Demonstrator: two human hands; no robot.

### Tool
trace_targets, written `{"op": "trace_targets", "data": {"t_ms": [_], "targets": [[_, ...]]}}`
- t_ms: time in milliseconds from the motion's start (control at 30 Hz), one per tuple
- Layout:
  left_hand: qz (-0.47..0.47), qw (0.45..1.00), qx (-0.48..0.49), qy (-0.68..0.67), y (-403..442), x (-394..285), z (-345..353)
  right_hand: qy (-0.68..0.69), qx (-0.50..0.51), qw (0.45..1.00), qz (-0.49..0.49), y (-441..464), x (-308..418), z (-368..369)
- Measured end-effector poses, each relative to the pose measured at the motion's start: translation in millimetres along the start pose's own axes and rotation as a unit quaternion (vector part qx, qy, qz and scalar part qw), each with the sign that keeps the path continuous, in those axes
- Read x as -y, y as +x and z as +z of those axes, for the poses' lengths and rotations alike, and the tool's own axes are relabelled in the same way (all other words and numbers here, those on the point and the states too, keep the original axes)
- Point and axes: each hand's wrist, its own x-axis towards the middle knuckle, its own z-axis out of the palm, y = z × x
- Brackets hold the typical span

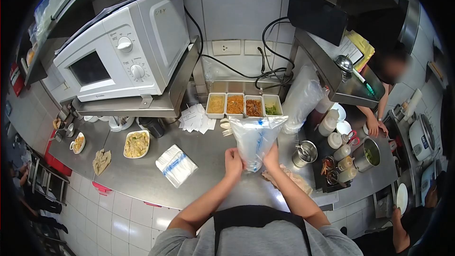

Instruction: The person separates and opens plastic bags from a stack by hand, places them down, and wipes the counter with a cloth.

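Between my two hands is a clear plastic bag [257, 143] with blue print, standing up over the steel counter. My left hand [233, 163] is closed on its lower left side, and my right hand [271, 157] grips the lower right side; some fingers are hidden behind the plastic. What the bag contains, if anything, I cannot make out. Beside my right forearm lies a crumpled tan cloth [295, 180]. A folded stack of plastic bags [176, 165] with the same blue print lies to the left. Behind the held bag stand white containers of chopped toppings [235, 105].
A microwave [121, 47] sits on a raised shelf at left. A bowl of yellow food [137, 144] and paper slips [196, 119] rest on the counter [208, 180]. At right stand a metal pot of utensils [304, 153] and squeeze bottles [334, 140]. Another person's hands [375, 125] are beyond.
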Motion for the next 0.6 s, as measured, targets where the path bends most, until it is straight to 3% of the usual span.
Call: {"op": "trace_targets", "data": {"t_ms": [33,133,267,333,367,467,500,567,600], "targets": [[0.029,0.999,-0.01,0.027,-3.4,8.3,1.3,-0.012,-0.021,1.0,-0.002,-3.3,0.6,3.4],[0.323,0.915,-0.145,0.194,18.1,65.6,-1.7,-0.018,-0.063,0.997,0.031,-12.9,-4.8,13.0],[0.272,0.936,-0.06,0.216,14.4,74.2,-23.1,-0.063,-0.028,0.997,0.042,-16.3,-58.1,16.6],[0.238,0.958,-0.041,0.153,36.0,87.1,-39.6,0.024,0.016,0.984,0.178,-3.3,-39.0,-3.3],[0.221,0.97,-0.019,0.098,30.1,57.8,-40.4,0.067,0.039,0.966,0.245,1.8,-24.6,-11.8],[0.451,0.892,0.028,0.024,16.4,-30.0,-20.7,0.279,-0.029,0.947,0.156,27.6,6.4,-18.8],[0.457,0.886,0.072,0.02,10.3,-47.4,-9.9,0.331,-0.065,0.93,0.148,31.0,40.9,-14.5],[0.467,0.87,0.159,0.012,-0.4,-63.3,12.7,0.356,-0.089,0.911,0.189,23.5,22.8,6.3],[0.404,0.89,0.205,0.044,3.1,-52.8,12.3,0.368,-0.1,0.901,0.207,20.9,3.5,20.1]]}}
